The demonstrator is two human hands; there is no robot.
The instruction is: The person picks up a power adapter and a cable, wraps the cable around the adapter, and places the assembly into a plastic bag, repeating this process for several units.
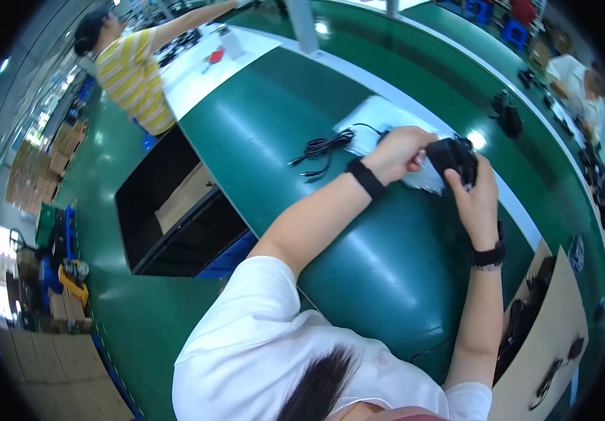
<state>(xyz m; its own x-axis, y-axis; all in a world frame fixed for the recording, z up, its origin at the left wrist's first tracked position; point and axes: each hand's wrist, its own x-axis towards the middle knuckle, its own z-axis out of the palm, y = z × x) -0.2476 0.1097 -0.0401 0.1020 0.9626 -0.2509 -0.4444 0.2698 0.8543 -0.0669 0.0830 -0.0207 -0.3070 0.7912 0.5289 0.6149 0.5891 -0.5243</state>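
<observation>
My right hand point(476, 198) and my left hand point(400, 153) both grip a black power adapter point(454, 156), held just above a clear plastic bag point(379, 119) that lies on the green table point(281, 126). A thin black cable point(320, 149) runs from the adapter to a coiled bundle lying left of the bag. Each wrist wears a black band.
A cardboard box point(551, 337) with several black adapters stands at my right. A person in a yellow striped shirt point(134, 74) works at the far left, and another person point(579, 84) sits at the far right. An open dark bin point(176, 210) is beside the table.
</observation>
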